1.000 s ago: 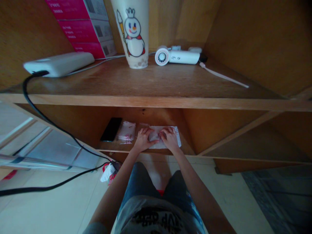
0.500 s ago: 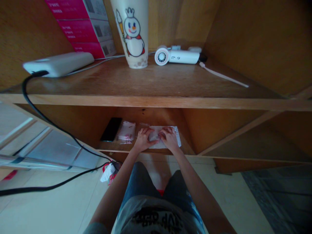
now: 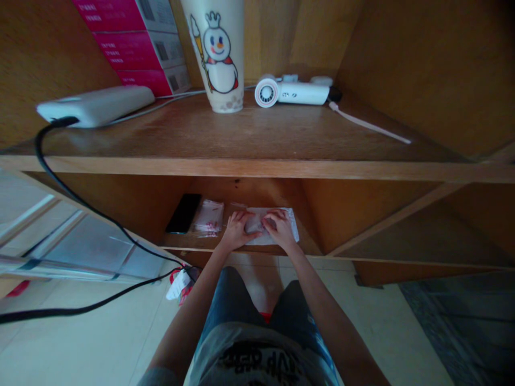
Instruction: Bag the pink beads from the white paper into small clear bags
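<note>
On the lower shelf lies a white sheet or flat packet (image 3: 293, 228), with both hands over it. My left hand (image 3: 238, 229) rests at its left edge, thumb stretched inward and apart from the fingers. My right hand (image 3: 278, 225) is on its right half, fingers curled and thumb close to them. Between the hands there seems to be a small clear piece, too small and blurred to name. Left of my hands is a stack of clear plastic packets (image 3: 210, 215) with pink-red marks. Beside the stack lies a black phone (image 3: 184, 213).
Above, the upper shelf (image 3: 281, 134) holds a snowman cup (image 3: 219, 59), a white handheld fan (image 3: 298, 93), a white power bank-like block (image 3: 98, 104) and pink boxes (image 3: 129, 51). A black cable (image 3: 100, 215) hangs down on the left. An upright divider (image 3: 394, 217) stands right.
My right fingers have shifted very slightly over the white sheet. My left hand stays where it was.
</note>
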Demonstrator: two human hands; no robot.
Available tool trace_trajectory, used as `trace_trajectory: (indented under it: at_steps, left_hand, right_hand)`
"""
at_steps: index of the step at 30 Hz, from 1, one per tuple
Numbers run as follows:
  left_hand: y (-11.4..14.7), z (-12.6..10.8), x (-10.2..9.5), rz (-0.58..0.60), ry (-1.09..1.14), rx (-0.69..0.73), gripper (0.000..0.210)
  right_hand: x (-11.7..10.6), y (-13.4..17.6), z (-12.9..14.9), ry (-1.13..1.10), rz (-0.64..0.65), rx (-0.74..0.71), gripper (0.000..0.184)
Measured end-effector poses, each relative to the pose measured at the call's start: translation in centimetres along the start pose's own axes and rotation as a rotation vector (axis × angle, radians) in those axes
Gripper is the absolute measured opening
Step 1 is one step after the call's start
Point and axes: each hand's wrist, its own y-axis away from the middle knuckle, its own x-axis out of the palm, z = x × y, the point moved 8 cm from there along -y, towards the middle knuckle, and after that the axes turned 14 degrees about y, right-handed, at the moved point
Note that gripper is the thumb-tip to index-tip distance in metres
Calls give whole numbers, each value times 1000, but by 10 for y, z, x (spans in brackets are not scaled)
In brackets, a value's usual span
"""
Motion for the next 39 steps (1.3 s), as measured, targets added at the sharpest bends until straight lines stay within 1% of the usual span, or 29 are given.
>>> trace_trajectory:
  at_steps: [3, 5, 7, 12, 14, 24, 32, 39]
  left_hand:
    - [0, -2, -1, 3, -1, -3, 59]
    - [0, -2, -2, 3, -4, -4, 59]
    - [0, -2, -2, 1, -6, -1, 59]
    - [1, -1, -2, -13, -19, -1, 60]
    - [1, 0, -2, -9, -22, -8, 60]
    - [1, 0, -1, -8, -12, -7, 60]
    - [1, -1, -1, -9, -21, 1, 58]
    - [1, 0, -1, -18, -19, 12, 59]
  right_hand:
    - [-2, 1, 7, -38, 12, -66, 16]
    - [-2, 1, 9, -47, 22, -85, 17]
    - [-2, 1, 7, -47, 17, -70, 18]
    - [-1, 0, -4, -34, 6, 43, 15]
    - [0, 0, -6, -21, 12, 68, 14]
    - [0, 2, 1, 70, 54, 69, 9]
    - [2, 1, 0, 65, 61, 52, 10]
    - [0, 1, 0, 50, 43, 67, 9]
